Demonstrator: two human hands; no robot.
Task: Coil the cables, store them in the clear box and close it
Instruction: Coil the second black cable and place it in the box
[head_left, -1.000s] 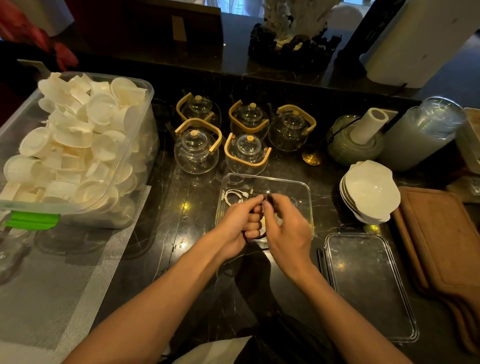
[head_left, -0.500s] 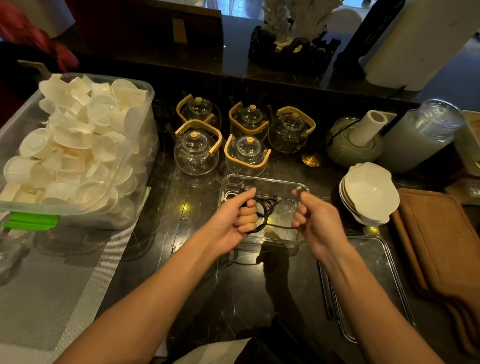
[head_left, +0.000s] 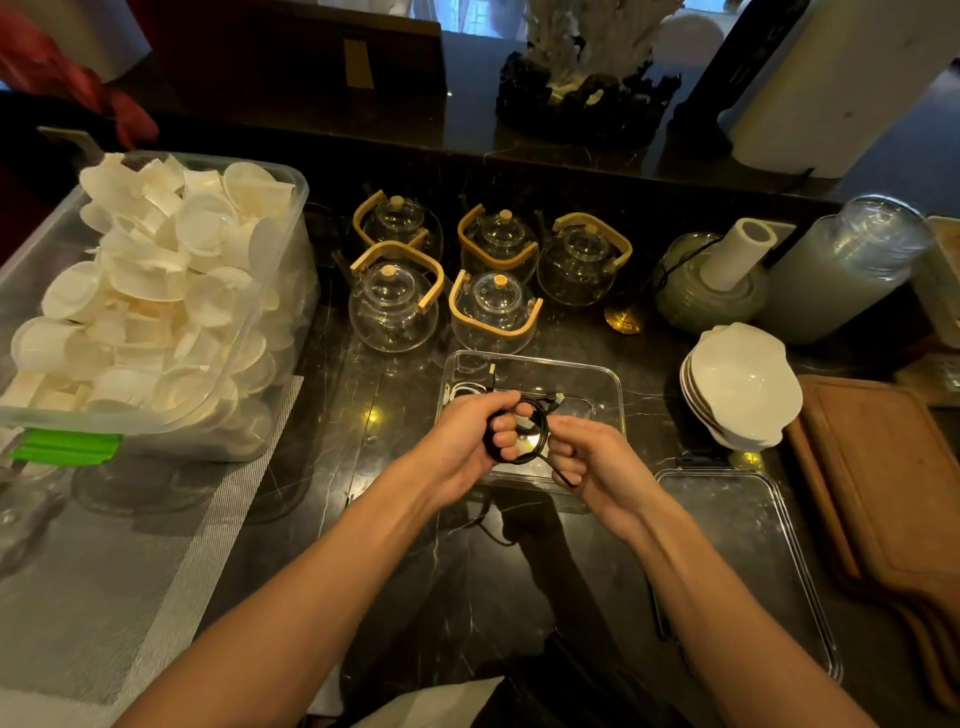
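What I can't make out over my hands

My left hand (head_left: 470, 441) covers part of the black cable (head_left: 540, 439) coil and the near wall of the clear box (head_left: 613, 384). The white cable (head_left: 462, 389) inside is half hidden. The cutting board (head_left: 883, 467) runs off the right edge.

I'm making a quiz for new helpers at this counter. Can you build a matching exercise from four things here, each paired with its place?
Things:
1. black cable
2. white cable
3. lid
4. bowls

Places:
A. flat on the counter, right of the clear box
B. stacked, behind the lid
C. looped in the left hand
D. lying inside the clear box

Pairs: 1-C, 2-D, 3-A, 4-B
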